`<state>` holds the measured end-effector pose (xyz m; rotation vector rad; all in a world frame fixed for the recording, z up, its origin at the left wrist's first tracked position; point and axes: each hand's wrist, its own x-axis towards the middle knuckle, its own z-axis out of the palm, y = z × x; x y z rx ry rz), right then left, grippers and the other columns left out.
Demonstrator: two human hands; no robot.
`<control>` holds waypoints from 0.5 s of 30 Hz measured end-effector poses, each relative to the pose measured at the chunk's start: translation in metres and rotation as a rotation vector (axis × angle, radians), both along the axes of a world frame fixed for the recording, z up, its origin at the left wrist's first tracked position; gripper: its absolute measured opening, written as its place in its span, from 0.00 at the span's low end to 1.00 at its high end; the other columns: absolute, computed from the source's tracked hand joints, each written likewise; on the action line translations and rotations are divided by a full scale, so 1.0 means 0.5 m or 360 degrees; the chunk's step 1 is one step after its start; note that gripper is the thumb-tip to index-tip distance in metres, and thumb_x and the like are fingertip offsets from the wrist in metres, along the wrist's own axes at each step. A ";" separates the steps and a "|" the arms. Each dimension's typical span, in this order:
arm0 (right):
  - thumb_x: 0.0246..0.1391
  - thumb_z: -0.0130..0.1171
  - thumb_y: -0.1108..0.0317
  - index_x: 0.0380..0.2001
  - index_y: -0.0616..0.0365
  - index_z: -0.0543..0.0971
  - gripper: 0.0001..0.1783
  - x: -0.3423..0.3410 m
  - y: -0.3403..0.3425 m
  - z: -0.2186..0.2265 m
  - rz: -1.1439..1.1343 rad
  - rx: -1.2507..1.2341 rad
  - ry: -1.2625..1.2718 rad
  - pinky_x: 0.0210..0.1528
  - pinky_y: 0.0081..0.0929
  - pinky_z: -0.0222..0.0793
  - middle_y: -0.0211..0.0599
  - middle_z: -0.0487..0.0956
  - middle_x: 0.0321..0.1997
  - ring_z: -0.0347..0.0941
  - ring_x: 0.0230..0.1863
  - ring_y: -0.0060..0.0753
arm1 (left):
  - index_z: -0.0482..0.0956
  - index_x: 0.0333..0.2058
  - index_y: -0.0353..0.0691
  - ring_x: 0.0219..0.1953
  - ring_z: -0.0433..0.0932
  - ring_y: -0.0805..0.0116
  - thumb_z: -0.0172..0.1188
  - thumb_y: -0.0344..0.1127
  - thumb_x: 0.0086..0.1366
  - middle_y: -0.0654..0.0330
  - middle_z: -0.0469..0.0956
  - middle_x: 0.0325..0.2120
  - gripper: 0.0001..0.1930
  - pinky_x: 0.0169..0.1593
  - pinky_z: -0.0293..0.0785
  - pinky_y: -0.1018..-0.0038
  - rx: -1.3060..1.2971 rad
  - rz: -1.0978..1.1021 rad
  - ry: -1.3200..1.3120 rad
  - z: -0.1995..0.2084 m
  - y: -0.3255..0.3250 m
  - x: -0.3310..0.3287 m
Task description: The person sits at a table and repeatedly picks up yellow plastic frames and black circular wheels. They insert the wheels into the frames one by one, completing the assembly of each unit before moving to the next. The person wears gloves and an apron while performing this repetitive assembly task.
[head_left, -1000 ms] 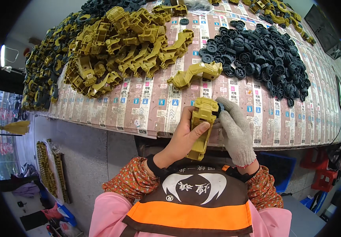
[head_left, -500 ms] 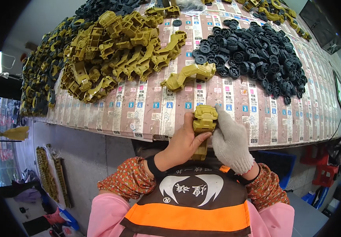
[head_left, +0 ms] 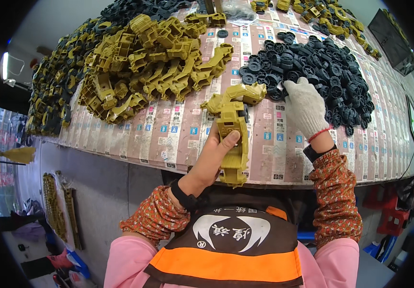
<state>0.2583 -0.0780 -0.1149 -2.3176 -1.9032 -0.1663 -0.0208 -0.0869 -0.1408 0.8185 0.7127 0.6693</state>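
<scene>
My bare left hand point(head_left: 212, 156) is wrapped around a mustard-yellow plastic toy vehicle body point(head_left: 234, 165), thumb pressed on its upper face. One black wheel point(head_left: 244, 113) shows at the body's upper right side. Just beyond it, another yellow body point(head_left: 240, 94) lies on the table, partly overlapped by the held one. My right hand point(head_left: 306, 106), in a pale knitted glove, is at the near left edge of a heap of black toy wheels point(head_left: 338, 72). Its fingers are bent and drawn together against the wheels; whatever they pinch is hidden.
A large heap of yellow bodies point(head_left: 135, 62) covers the table's left part. Farther left are piled black-and-yellow pieces point(head_left: 53, 91). More yellow pieces point(head_left: 334, 21) and a clear plastic bag point(head_left: 238, 12) lie at the back. The table's front edge point(head_left: 283, 185) curves before me.
My right hand has left the toy vehicle body and reached forward and right to the wheels. My left hand has moved the body slightly left and turned it, showing its long side.
</scene>
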 end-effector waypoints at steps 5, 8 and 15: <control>0.52 0.65 0.74 0.44 0.57 0.78 0.15 -0.012 -0.011 -0.009 0.0115 0.0189 0.0099 0.47 0.47 0.79 0.47 0.78 0.46 0.80 0.47 0.54 | 0.68 0.64 0.46 0.46 0.81 0.76 0.63 0.42 0.78 0.67 0.78 0.50 0.22 0.49 0.83 0.73 -0.0134 0.0099 -0.0219 0.000 0.009 -0.006; 0.51 0.64 0.76 0.43 0.59 0.78 0.15 -0.018 -0.030 -0.030 0.0196 0.0276 0.0048 0.44 0.46 0.79 0.46 0.78 0.45 0.80 0.45 0.53 | 0.70 0.63 0.47 0.49 0.81 0.75 0.64 0.42 0.77 0.66 0.78 0.51 0.22 0.50 0.83 0.72 -0.0150 0.0259 -0.0290 -0.004 0.004 0.005; 0.58 0.63 0.71 0.42 0.56 0.78 0.09 -0.033 -0.072 -0.021 0.0177 0.0437 0.0199 0.42 0.43 0.80 0.44 0.79 0.40 0.81 0.41 0.52 | 0.68 0.66 0.48 0.50 0.80 0.75 0.65 0.42 0.76 0.67 0.77 0.52 0.24 0.52 0.82 0.70 -0.0174 0.0260 -0.0328 -0.014 0.006 0.007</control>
